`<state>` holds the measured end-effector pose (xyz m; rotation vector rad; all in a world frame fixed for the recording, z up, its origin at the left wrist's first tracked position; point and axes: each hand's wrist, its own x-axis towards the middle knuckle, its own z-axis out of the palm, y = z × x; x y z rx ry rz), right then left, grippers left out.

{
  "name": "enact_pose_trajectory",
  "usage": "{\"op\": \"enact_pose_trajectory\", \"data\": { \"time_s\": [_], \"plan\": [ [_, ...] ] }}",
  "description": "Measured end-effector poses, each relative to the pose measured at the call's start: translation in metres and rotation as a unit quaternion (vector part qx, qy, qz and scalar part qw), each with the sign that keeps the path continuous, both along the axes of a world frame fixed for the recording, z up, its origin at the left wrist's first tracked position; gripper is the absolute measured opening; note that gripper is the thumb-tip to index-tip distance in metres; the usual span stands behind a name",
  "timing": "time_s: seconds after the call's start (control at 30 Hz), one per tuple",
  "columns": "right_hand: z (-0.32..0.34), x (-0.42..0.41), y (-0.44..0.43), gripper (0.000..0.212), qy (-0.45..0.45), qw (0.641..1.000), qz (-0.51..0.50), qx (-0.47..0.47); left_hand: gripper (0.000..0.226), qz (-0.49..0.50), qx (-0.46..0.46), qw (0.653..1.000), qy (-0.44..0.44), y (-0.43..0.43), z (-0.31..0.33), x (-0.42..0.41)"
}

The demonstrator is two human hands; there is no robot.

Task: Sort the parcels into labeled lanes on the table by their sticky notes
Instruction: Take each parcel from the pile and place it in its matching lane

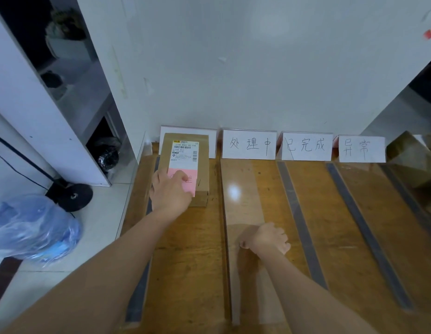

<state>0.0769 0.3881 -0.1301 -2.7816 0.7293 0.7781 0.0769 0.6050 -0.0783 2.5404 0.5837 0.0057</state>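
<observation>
A brown cardboard parcel (202, 162) with a white shipping label and a pink sticky note (190, 183) lies in the leftmost lane of the wooden table (265, 189), against the back. It hides most of that lane's white sign (212, 143). My left hand (169, 191) rests on the parcel's near left corner, fingers over the pink note. My right hand (267, 238) is curled into a loose fist on the table in the second lane, holding nothing. White signs (248, 144) with handwritten characters stand at the back of the other lanes.
Dark tape strips (298, 213) divide the table into lanes. Brown parcels (412, 150) sit at the far right edge. On the floor to the left stand a blue water bottle (33, 227), a black lamp base (73, 196) and a white shelf unit (40, 97).
</observation>
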Motion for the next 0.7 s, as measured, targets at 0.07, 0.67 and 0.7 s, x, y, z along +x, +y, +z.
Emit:
{"op": "enact_pose_trajectory", "data": {
  "time_s": [0.07,0.67,0.7],
  "plan": [
    [0.000,0.002,-0.001,0.088,0.006,1.000,-0.008,-0.001,0.044,-0.002,-0.002,1.000,0.000,0.001,0.000,0.001],
    [0.021,-0.006,-0.006,0.039,-0.074,0.977,0.037,0.198,0.033,-0.007,-0.001,1.000,-0.002,0.003,0.003,0.001],
    [0.023,-0.006,-0.006,0.038,-0.099,0.975,0.052,0.193,0.032,-0.009,0.000,1.000,0.000,0.003,0.004,0.001]
  ]
}}
